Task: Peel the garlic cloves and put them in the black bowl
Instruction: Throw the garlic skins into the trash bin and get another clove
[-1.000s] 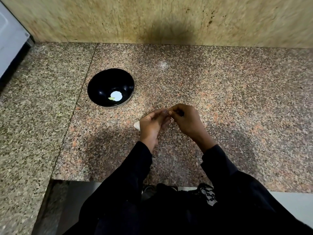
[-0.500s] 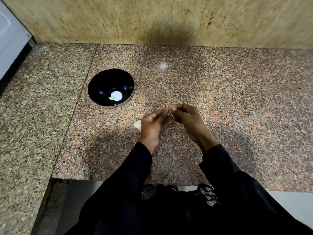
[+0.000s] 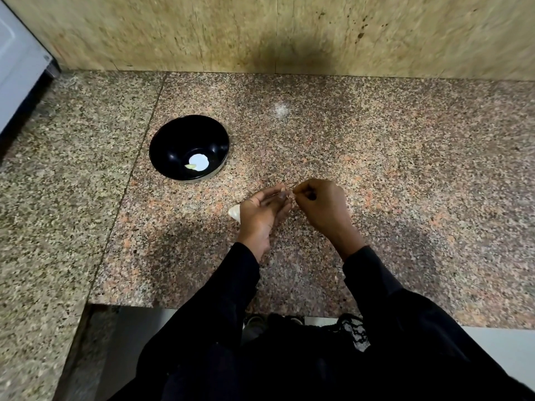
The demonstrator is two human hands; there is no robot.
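The black bowl [image 3: 173, 146] stands on the granite counter, left of and beyond my hands, with a pale peeled piece [image 3: 191, 167] and a white spot at its bottom. My left hand [image 3: 262, 215] and my right hand [image 3: 322, 206] meet fingertip to fingertip over the counter's middle. Between them they pinch a small garlic clove [image 3: 288, 194], mostly hidden by the fingers. A whitish garlic piece [image 3: 234, 211] lies on the counter just left of my left hand.
The granite counter [image 3: 405, 169] runs to a beige stone wall [image 3: 289, 33] at the back. A white appliance [image 3: 17, 68] stands at the far left. The counter's front edge has a step cut out at lower left [image 3: 101, 305].
My hands stay together at the same spot. The right hand's fingers have shifted slightly on the clove; nothing else moved.
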